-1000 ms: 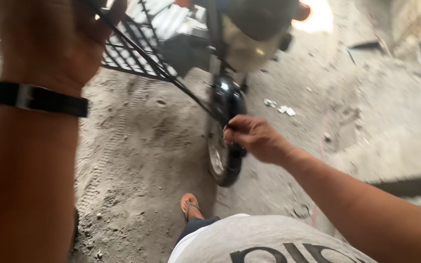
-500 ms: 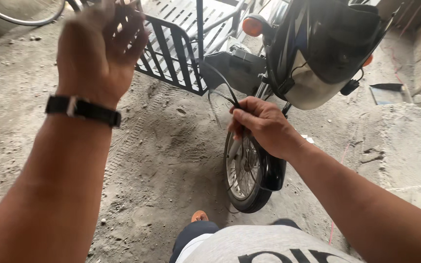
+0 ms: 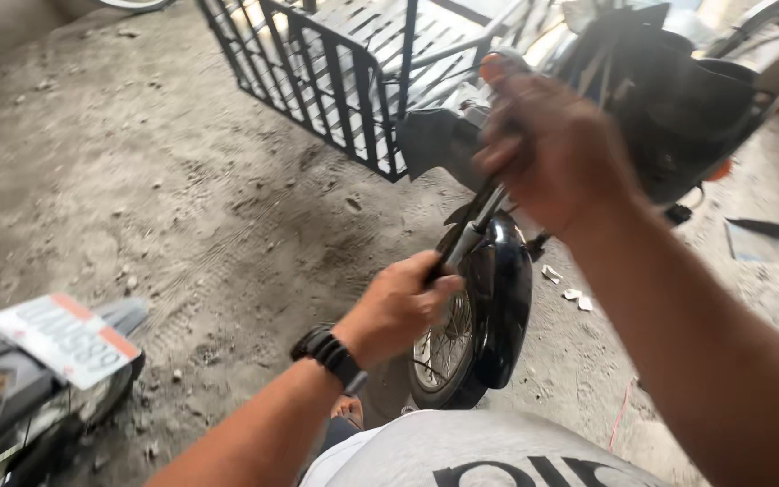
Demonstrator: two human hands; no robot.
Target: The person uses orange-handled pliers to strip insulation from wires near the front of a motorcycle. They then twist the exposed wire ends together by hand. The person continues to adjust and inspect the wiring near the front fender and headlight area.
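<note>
You are standing over the front wheel (image 3: 451, 347) of a motorcycle (image 3: 678, 108), looking down at both hands. Your left hand (image 3: 398, 307), with a black wristwatch (image 3: 328, 353) on the wrist, is closing its fingers (image 3: 439, 287) around the lower end of the fork leg (image 3: 466, 239), just above the black front fender (image 3: 505, 302); the grip is looking tight, with nothing else in it. Your right hand (image 3: 552, 149) is hovering higher up, near the top of the same fork, blurred; its fingers are curling around thin dark cables or rods there, though how firmly they are gripping you cannot tell. The wheel is resting on sandy, tyre-marked ground (image 3: 182, 198), its spokes showing beside the fender. A black metal-grille sidecar frame (image 3: 335, 63) is sitting just beside the motorcycle, behind your hands. At the lower left edge, the tail of another vehicle is showing a white and orange number plate (image 3: 69, 338). A few white paper scraps (image 3: 570, 287) are lying on the ground near the wheel.
</note>
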